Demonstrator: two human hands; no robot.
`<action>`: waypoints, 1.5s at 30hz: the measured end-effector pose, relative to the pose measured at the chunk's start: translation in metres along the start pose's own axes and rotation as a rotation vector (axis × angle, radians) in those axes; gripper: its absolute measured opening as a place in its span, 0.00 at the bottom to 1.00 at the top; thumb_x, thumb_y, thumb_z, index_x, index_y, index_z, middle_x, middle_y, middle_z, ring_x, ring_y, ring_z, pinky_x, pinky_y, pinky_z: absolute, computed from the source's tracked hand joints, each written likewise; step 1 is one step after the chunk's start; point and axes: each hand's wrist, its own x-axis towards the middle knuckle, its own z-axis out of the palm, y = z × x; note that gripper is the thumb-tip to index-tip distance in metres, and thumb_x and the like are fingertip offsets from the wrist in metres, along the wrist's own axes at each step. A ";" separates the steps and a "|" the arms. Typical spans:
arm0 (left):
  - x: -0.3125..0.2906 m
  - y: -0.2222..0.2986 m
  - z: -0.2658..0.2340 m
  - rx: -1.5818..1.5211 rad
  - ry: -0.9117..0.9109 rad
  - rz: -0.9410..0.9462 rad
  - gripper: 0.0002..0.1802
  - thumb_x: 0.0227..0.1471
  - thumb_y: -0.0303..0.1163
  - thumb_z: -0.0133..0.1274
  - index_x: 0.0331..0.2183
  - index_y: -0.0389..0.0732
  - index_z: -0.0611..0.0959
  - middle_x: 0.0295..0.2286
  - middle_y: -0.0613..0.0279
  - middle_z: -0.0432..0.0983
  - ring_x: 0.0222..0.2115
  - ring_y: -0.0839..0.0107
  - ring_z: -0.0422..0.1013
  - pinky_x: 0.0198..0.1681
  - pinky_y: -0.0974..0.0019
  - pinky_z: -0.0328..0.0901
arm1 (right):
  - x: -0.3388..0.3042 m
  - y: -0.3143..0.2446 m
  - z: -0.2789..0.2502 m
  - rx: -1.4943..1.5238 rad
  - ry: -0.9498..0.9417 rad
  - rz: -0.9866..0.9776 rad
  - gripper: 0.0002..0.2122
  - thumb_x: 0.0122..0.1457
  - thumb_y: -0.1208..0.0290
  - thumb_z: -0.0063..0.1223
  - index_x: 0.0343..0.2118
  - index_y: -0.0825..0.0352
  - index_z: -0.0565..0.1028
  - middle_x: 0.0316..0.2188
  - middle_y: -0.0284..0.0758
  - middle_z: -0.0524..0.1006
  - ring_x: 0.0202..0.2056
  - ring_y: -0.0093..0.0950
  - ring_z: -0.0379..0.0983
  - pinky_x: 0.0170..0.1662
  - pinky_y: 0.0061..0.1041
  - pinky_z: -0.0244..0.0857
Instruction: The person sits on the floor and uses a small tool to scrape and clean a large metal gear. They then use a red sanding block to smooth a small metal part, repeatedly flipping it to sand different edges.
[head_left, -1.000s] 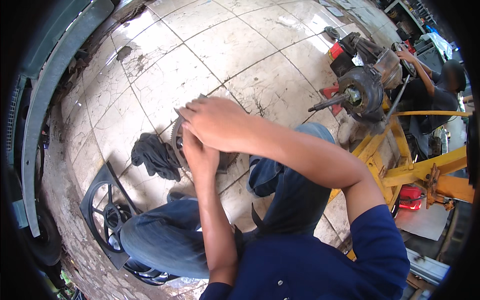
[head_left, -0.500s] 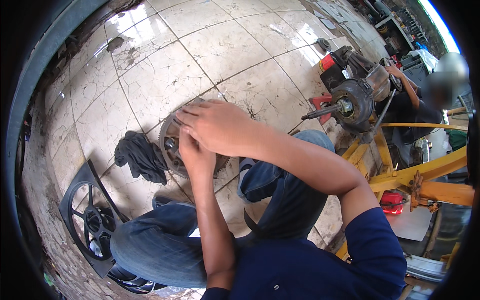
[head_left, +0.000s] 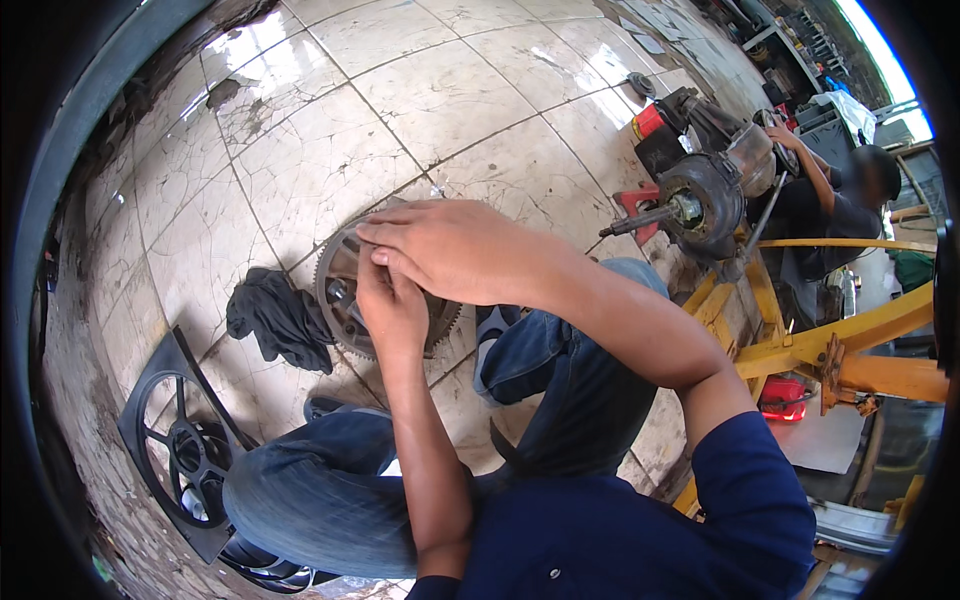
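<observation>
On the floor in front of me lies a round metal flywheel (head_left: 343, 268) with teeth around its rim. Both my hands are over it and hide much of its middle. My left hand (head_left: 392, 312) is closed, its fingertips partly covered by the other hand. My right hand (head_left: 435, 248) arches across from the right, fingers pressed together over the left hand's fingers. Whatever they hold, if anything, is hidden beneath them. A crumpled black cloth (head_left: 278, 318) sits just left of the flywheel.
A black spoked frame (head_left: 150, 420) leans at lower left beside my knee. To the right stands an axle-like assembly with a shaft (head_left: 690, 205), near yellow metal beams (head_left: 850, 335) and a red case (head_left: 783, 398). Another person (head_left: 830, 215) works behind it.
My hands stay together over the flywheel, the right one shifted only slightly. The other person's head has moved a little lower and to the left.
</observation>
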 end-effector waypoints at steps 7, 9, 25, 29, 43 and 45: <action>-0.005 0.000 0.009 -0.039 -0.016 0.049 0.17 0.62 0.34 0.44 0.44 0.27 0.74 0.38 0.49 0.78 0.39 0.67 0.74 0.43 0.67 0.65 | 0.001 -0.005 -0.006 -0.017 -0.083 0.106 0.18 0.66 0.63 0.38 0.51 0.70 0.72 0.50 0.41 0.74 0.54 0.38 0.68 0.55 0.35 0.63; -0.001 -0.002 0.003 -0.052 0.001 0.070 0.14 0.61 0.30 0.44 0.41 0.27 0.74 0.35 0.45 0.77 0.38 0.63 0.75 0.41 0.65 0.67 | -0.001 -0.004 0.010 -0.116 0.098 -0.082 0.19 0.66 0.63 0.37 0.51 0.71 0.71 0.51 0.42 0.73 0.54 0.38 0.68 0.56 0.35 0.62; -0.009 0.015 0.002 -0.040 0.006 0.061 0.20 0.60 0.35 0.46 0.45 0.25 0.73 0.39 0.42 0.77 0.41 0.60 0.74 0.43 0.64 0.67 | 0.005 -0.006 0.007 -0.078 -0.054 0.038 0.19 0.65 0.62 0.39 0.50 0.72 0.72 0.51 0.41 0.73 0.54 0.36 0.68 0.57 0.32 0.61; -0.006 0.013 -0.002 -0.051 0.005 -0.005 0.20 0.60 0.34 0.47 0.45 0.25 0.73 0.39 0.41 0.77 0.41 0.58 0.74 0.43 0.62 0.67 | -0.001 -0.003 0.015 -0.121 0.056 -0.052 0.19 0.66 0.61 0.39 0.50 0.71 0.72 0.51 0.41 0.73 0.54 0.36 0.68 0.57 0.32 0.62; -0.009 0.012 0.008 -0.052 -0.035 0.034 0.19 0.63 0.37 0.44 0.44 0.29 0.75 0.40 0.52 0.77 0.41 0.70 0.72 0.45 0.69 0.64 | 0.006 0.000 0.000 -0.159 -0.028 0.028 0.18 0.66 0.62 0.38 0.49 0.69 0.74 0.49 0.40 0.76 0.53 0.35 0.69 0.58 0.34 0.61; -0.002 0.011 0.000 -0.142 -0.007 0.008 0.16 0.62 0.31 0.43 0.45 0.27 0.72 0.40 0.45 0.76 0.42 0.64 0.73 0.43 0.66 0.66 | 0.003 -0.004 0.009 -0.160 0.077 -0.035 0.18 0.66 0.62 0.38 0.48 0.69 0.74 0.48 0.40 0.76 0.52 0.35 0.70 0.58 0.35 0.60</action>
